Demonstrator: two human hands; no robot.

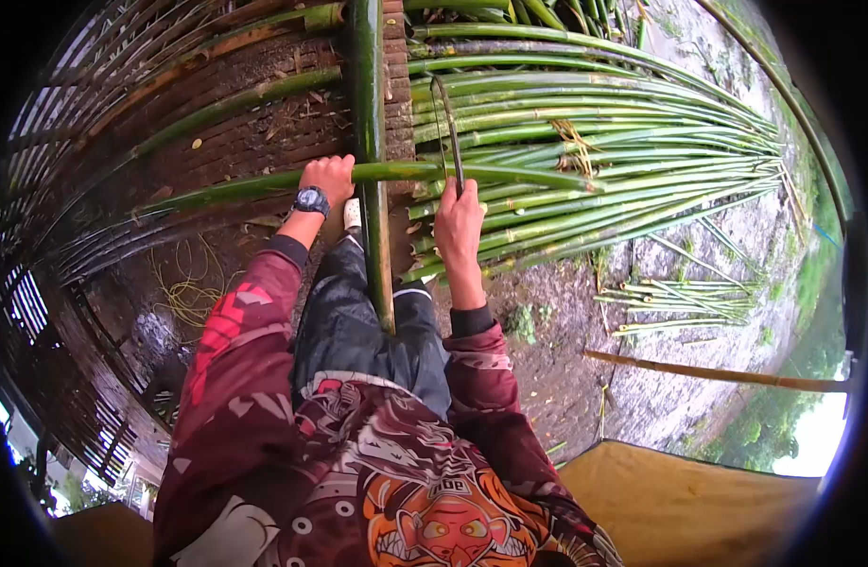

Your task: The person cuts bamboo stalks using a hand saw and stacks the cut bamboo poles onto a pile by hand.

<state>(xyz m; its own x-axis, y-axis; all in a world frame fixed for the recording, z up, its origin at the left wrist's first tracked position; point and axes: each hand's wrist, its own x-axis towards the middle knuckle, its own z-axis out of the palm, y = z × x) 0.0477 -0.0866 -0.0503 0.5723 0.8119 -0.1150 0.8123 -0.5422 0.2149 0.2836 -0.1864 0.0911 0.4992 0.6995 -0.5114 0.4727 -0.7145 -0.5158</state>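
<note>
A long green bamboo pole [396, 171] lies crosswise over a thicker upright-looking bamboo pole [369, 104] that runs between my legs. My left hand [328, 177], with a watch at the wrist, is wrapped round the crosswise pole just left of the crossing. To the right of the crossing, my right hand [460, 219] is closed on the handle of a bow-shaped saw [455, 132]. The saw's frame and thin blade stand across the crosswise pole, whose right end reaches out over other bamboo.
Many cut green bamboo poles [585, 113] lie in a large pile at the right. Below them are shorter bamboo pieces [685, 300] and a brown pole [718, 370]. A slatted brown surface [254, 132] is at the upper left, thin yellowish cord [190, 288] on the ground.
</note>
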